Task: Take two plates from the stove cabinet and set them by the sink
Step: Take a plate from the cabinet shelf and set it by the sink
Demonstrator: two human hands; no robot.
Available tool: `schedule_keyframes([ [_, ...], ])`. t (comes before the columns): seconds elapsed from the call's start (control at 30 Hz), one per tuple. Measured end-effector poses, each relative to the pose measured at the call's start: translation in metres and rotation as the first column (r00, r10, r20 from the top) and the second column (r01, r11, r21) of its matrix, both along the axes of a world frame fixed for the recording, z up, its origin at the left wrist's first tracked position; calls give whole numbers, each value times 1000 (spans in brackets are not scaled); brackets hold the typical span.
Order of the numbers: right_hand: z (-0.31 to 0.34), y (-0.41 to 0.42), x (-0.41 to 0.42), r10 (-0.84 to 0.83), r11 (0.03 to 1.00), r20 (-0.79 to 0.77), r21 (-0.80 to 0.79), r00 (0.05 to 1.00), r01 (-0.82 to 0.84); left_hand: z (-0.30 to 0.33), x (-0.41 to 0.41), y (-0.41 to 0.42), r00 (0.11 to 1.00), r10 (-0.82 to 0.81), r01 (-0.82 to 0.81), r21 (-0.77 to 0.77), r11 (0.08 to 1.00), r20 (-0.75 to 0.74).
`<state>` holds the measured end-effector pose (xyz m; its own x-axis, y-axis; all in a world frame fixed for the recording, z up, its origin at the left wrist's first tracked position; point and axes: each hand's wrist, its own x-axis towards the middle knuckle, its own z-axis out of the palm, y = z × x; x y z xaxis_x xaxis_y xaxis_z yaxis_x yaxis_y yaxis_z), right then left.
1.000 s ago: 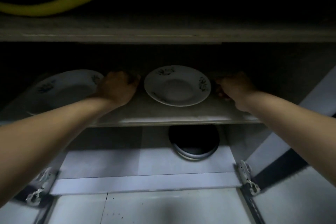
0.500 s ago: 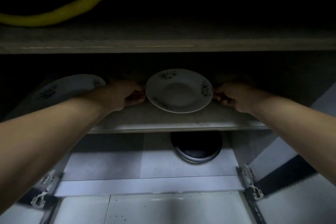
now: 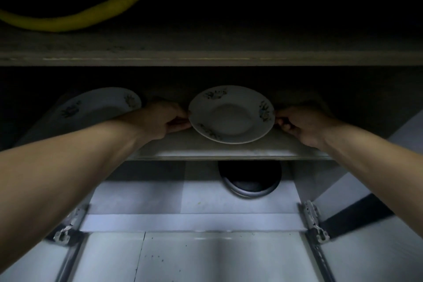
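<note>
Both hands, left hand (image 3: 163, 119) and right hand (image 3: 297, 125), pinch the first plate (image 3: 231, 114); second plate (image 3: 98, 105) waits on shelf (image 3: 229, 151).

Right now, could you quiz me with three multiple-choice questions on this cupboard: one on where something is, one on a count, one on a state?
1. Where is the dark pan?
A. below the plate shelf
B. on the top shelf
C. in a hand

2. How many plates show?
A. one
B. two
C. four

3. The middle plate is
A. untouched
B. gripped at both rims
C. broken

A: it sits under the shelf.
B: a second plate leans at left.
B: left hand and right hand pinch its edges.
</note>
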<state>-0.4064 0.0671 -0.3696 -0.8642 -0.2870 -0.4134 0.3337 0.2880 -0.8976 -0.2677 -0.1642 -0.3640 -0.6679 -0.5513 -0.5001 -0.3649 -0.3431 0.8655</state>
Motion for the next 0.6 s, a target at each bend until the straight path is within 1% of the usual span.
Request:
schedule_keyframes([
  [0.07, 5, 5, 8, -15, 1000, -5, 21, 1000, 15, 1, 8, 5, 1000, 9, -9, 23, 1000, 1],
  [0.17, 15, 13, 23, -1, 995, -11, 101, 1000, 2, 6, 23, 17, 999, 42, -42, 38, 998, 22],
  [0.4, 50, 34, 55, 76, 987, 66, 140, 995, -84, 34, 64, 39, 989, 104, -110, 59, 992, 104],
  [0.5, 63, 40, 69, 117, 977, 118, 167, 986, -136, 50, 85, 49, 979, 148, -150, 4, 989, 140],
  [0.6, 81, 45, 87, 73, 981, 142, 166, 987, -96, 67, 109, 58, 970, 181, -172, -67, 983, 162],
])
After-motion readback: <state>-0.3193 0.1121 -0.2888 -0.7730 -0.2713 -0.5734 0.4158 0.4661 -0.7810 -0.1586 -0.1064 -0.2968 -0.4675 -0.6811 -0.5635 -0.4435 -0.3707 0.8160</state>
